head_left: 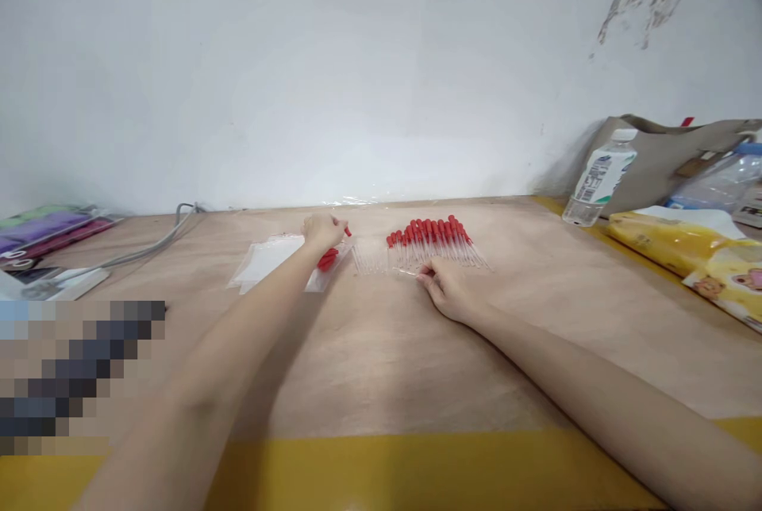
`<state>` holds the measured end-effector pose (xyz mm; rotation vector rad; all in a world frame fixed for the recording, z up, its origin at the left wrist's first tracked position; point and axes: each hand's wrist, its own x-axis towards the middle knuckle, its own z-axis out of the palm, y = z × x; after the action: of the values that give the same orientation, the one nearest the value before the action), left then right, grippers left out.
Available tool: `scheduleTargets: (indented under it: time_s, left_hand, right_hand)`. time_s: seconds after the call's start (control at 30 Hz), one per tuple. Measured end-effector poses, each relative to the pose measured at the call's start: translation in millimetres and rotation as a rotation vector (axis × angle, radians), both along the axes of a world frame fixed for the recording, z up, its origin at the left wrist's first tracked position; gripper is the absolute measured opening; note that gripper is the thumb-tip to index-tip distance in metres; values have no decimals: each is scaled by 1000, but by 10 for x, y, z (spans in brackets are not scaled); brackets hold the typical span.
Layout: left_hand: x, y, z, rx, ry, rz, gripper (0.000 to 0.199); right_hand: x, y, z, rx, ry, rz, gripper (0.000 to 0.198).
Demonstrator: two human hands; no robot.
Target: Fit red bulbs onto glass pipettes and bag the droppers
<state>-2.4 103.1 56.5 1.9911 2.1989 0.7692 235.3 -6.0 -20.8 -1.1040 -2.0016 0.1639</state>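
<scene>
My left hand (pixel 323 232) is closed, pinching a small red rubber bulb (pixel 348 232) that pokes out past the fingertips. Just below that hand, more red bulbs (pixel 327 259) lie on a clear plastic bag (pixel 321 281). In the closed fingers of my right hand (pixel 444 286) is a thin clear glass tube (pixel 406 272), its free end pointing left. Bare clear tubes (pixel 369 261) lie between the two hands. Behind my right hand, several droppers (pixel 437 235) with red bulbs rest side by side on the table, bulbs away from me.
White sheets or bags (pixel 267 253) lie under my left forearm. To the right stand a plastic bottle (pixel 601 178), a yellow packet (pixel 684 249) and a grey bag (pixel 655 170). A grey cable (pixel 160 245) and purple packages (pixel 48 232) are at the left. A wall backs the wooden table (pixel 357 368).
</scene>
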Motion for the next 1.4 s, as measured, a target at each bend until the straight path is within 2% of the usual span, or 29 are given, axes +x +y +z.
scheduleTargets:
  time_s: [0.13,0.17,0.23,0.3,0.4,0.53,0.63,0.87,1.03,1.17,1.4]
  left_hand:
    - [64,-400,-133,106,-182,-245,24]
    - [67,-525,-199,116,-373,-370,22]
    - [61,-772,-339,28,-668,-566,23]
    - [45,-976,-458,-37,-860,-604,30]
    - [29,-1147,-567,-172,-1010,-593,24]
    - [43,-1194,-635,-214,-980,-582,25]
    - [61,-1201,-672,-198,-957,-643,31]
    - [80,-1241,-680,-53,-827,-729,27]
    - [87,-1252,-666,-125,-785,-763,28]
    - [85,-1254,-665,-105,-699,-770,24]
    - [72,-1281,-646,-74,-625,-786,25]
  right_hand:
    - [4,12,-24,-32,98,12,8]
    - [1,12,-30,-17,101,20,11]
    - [-13,-1,-32,28,88,42,19]
    - [-37,-36,-16,65,59,66,22]
    - [-81,-122,28,61,30,69,19]
    - [-125,-224,68,27,11,51,10]
    - [-142,-260,72,21,6,73,8]
    - [-178,-310,85,30,-37,81,9]
    - [-203,-332,93,3,-45,116,11]
    - [-207,-329,90,-13,-28,159,12]
    - [-165,-261,67,-171,30,284,15]
